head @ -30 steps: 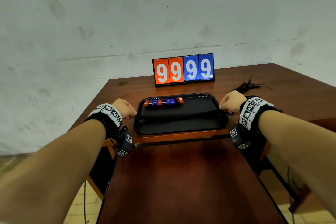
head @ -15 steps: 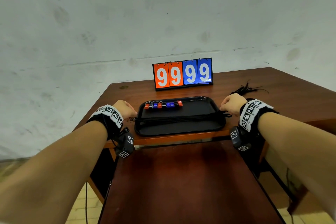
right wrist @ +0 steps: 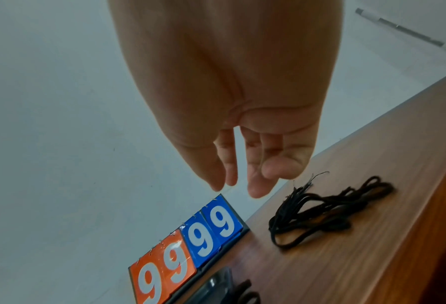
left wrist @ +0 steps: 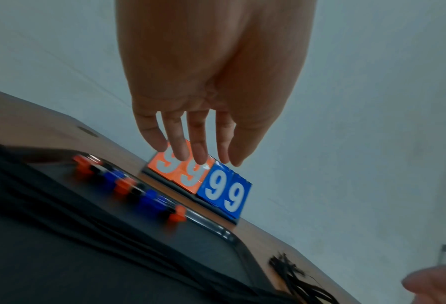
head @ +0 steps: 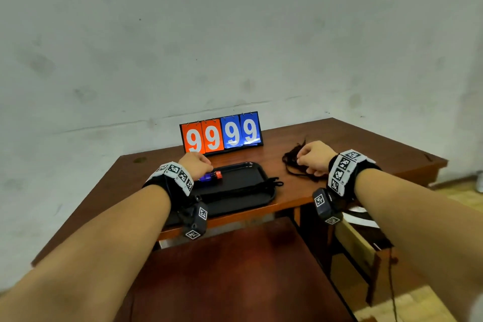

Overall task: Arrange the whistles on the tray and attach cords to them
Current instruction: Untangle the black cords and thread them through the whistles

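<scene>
A black tray lies on the brown table. A row of red, blue and black whistles sits along its far edge, partly hidden by my left hand in the head view. Several black cords lie stretched across the tray's middle. My left hand hovers over the whistles with loose, straight fingers and holds nothing. My right hand hangs empty just above a loose pile of black cords to the right of the tray.
A flip scoreboard showing 9999 stands behind the tray near the wall. A second, lower dark table top lies in front of the tray's table. Bare wood extends right of the cord pile.
Both hands let go of the cords, which now lie across the tray. My left hand moved in over the whistles; my right hand moved right to the cord pile.
</scene>
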{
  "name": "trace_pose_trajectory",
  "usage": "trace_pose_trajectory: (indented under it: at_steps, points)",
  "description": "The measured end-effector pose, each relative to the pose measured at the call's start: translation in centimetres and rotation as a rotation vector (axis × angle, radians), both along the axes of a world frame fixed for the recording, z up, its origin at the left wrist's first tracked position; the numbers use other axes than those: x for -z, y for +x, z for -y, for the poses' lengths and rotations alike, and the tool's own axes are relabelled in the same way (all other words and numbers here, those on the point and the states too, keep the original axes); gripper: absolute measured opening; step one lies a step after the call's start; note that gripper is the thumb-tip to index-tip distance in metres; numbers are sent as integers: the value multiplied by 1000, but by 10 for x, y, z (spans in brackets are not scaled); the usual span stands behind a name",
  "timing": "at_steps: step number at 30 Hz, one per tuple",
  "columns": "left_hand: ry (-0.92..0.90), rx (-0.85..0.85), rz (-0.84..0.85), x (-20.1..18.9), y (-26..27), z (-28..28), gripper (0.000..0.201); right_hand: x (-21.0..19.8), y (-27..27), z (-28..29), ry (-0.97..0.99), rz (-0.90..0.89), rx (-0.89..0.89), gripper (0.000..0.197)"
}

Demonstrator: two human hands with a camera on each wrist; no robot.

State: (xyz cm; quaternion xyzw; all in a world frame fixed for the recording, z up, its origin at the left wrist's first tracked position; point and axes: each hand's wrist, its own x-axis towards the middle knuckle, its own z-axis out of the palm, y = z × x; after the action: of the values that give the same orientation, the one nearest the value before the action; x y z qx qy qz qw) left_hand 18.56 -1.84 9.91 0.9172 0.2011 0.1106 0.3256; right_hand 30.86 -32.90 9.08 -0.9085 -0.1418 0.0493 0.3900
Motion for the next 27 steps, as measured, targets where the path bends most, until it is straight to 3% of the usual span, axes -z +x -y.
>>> trace_pose_trajectory:
  at_steps: [5, 12, 18, 24, 27]
  points:
    - [-5, 128, 35, 1, 54, 64, 4, 5, 21, 32, 31, -21, 20, 9]
    - [10, 170, 86, 18, 130, 116, 14, 15, 75, 49, -2, 23, 11, 14]
    - [26, 235, -68, 41, 185, 131, 12, 32, 121, 32, -119, 28, -75, 15]
    - [14, 272, -183, 52, 226, 141, 9, 34, 155, 11, -345, -20, -205, 47]
    - [4, 281, -196, 53, 242, 144, 10, 34, 168, 6, -418, -64, -228, 47]
